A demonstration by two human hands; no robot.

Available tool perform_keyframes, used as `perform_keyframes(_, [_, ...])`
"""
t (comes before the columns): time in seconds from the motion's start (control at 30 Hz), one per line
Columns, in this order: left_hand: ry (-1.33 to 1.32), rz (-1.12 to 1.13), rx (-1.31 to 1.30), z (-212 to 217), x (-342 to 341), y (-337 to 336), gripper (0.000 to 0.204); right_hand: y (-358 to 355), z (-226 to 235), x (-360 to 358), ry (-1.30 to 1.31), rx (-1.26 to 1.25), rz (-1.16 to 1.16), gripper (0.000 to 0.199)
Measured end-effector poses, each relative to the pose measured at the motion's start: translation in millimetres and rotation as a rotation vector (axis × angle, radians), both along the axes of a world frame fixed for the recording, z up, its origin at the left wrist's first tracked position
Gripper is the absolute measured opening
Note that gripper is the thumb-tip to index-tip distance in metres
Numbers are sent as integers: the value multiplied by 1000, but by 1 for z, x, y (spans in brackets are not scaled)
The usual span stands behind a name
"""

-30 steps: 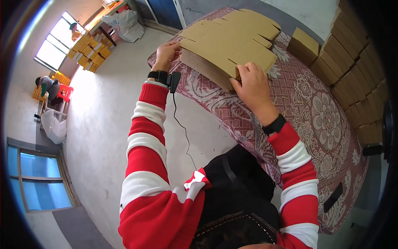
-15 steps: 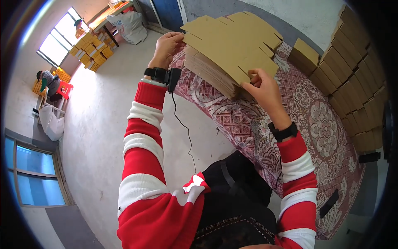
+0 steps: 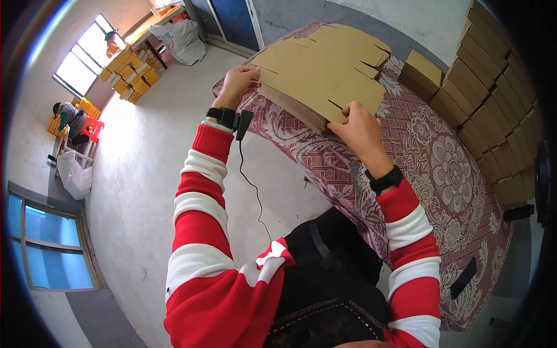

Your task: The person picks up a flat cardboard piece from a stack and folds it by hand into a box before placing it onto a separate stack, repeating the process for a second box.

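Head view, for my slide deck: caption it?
Both hands, left hand and right hand, grip a stack of flat cardboard blanks on a patterned tablecloth.

Box-packing workshop: stacked folded cartons, flat cardboard blanks, bare concrete floor.

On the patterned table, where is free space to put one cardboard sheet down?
The floral tablecloth lies bare between the right hand, the row of folded boxes and the near table edge. It is crowded under both hands, where the stack of flat cardboard sheets lies, held at its other end by the left hand.
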State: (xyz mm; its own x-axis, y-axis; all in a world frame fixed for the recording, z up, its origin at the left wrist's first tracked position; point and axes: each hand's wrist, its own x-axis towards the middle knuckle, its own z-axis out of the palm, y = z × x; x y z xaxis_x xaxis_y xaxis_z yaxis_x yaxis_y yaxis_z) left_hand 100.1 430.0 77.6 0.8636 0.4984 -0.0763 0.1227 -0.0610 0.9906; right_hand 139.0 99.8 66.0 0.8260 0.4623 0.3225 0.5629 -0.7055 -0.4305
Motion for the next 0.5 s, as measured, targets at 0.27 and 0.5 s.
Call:
perform_keyframes(0.27, [-4, 57, -52, -10, -7, 3, 17, 1, 6, 9, 69, -52, 122, 46])
perform_keyframes(0.5, [50, -36, -43, 1, -7, 10, 26, -2, 0, 12, -162, 11, 169, 49])
